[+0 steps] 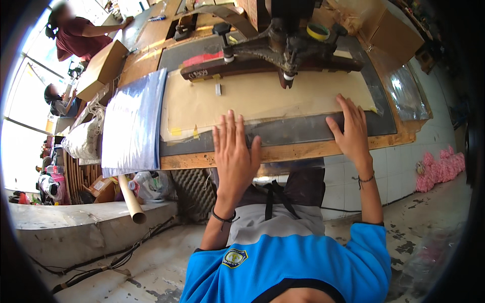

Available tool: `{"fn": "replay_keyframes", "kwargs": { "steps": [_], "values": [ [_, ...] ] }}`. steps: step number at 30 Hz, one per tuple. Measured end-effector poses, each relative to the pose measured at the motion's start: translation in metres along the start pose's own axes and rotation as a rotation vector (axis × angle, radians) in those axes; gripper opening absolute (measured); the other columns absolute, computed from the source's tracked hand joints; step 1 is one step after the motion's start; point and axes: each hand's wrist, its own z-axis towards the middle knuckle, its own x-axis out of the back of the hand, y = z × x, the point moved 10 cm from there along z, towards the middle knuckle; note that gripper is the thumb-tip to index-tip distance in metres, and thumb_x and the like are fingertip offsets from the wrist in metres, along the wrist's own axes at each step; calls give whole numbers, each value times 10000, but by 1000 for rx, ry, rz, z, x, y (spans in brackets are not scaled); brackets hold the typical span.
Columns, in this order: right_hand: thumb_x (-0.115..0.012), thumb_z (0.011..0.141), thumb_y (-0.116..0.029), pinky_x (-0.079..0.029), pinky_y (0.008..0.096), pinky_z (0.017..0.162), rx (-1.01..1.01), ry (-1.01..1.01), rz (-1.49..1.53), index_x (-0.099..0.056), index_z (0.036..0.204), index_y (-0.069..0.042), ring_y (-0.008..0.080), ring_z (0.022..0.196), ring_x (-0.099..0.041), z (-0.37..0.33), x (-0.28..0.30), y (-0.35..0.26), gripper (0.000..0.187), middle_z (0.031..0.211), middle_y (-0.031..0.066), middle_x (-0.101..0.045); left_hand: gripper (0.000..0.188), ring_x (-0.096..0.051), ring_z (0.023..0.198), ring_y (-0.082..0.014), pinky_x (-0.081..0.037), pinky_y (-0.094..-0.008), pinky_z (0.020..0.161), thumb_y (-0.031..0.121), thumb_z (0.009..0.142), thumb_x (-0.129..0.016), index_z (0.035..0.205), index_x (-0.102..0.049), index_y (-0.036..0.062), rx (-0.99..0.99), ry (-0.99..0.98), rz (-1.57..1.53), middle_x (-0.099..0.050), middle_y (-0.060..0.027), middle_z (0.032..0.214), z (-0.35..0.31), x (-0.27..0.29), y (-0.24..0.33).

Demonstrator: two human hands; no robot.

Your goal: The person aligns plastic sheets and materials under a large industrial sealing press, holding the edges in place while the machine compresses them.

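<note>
My left hand (234,150) lies flat with its fingers stretched over the front edge of a dark grey mat (288,130), the fingertips by a beige sheet (273,98). My right hand (352,129) is open too, fingers spread across the right part of the mat and the sheet's front edge. Neither hand grips anything. Above the sheet stands a dark metal press (275,48) with a long bar across its front. Left of it, a small pale metal piece (218,89) sits on the sheet. Yellow tape bits (175,132) mark its near left corner.
A stack of glossy clear plastic sheets (132,123) hangs over the table's left edge; more plastic sheets (406,93) lie at the right. A tape roll (318,32) rests on the press. Cardboard boxes (102,69) flank the table. Two people (83,35) are at the far left.
</note>
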Motion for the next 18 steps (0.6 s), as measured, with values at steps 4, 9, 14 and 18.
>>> {"fn": "replay_keyframes", "kwargs": {
  "steps": [4,9,14,18],
  "values": [
    [-567,1051,-490,-233,577,1249,101,-132,-43,-544,1477,-74,339,1465,-450,-14,7,-21,596,1559,166,-521,639,-346,1544,-377,-189,-533,1289,319,1031,-595,1553,-438,-13,-161,-184,-39,-419,-227,1627,-1,-15,20],
    [-562,1058,-469,-272,525,1238,118,-91,11,-554,1473,-58,351,1461,-446,18,-8,-22,584,1575,166,-505,606,-417,1491,-389,-266,-506,1266,324,1007,-631,1485,-505,-27,-257,-107,76,-496,-223,1566,54,-32,-3],
    [-583,1049,-461,-303,494,1222,73,-87,76,-572,1453,-45,355,1452,-449,17,-7,-17,580,1566,184,-511,560,-484,1430,-392,-352,-491,1225,293,982,-658,1432,-555,-25,-201,-191,-90,-544,-219,1519,58,-32,-12],
    [-607,1037,-445,-315,486,1219,97,-89,86,-581,1440,-38,371,1435,-457,7,-5,-19,573,1562,187,-514,525,-463,1441,-414,-364,-499,1212,278,979,-662,1402,-574,-19,-298,-114,-9,-521,-239,1532,27,-20,-6]
  ]
}}
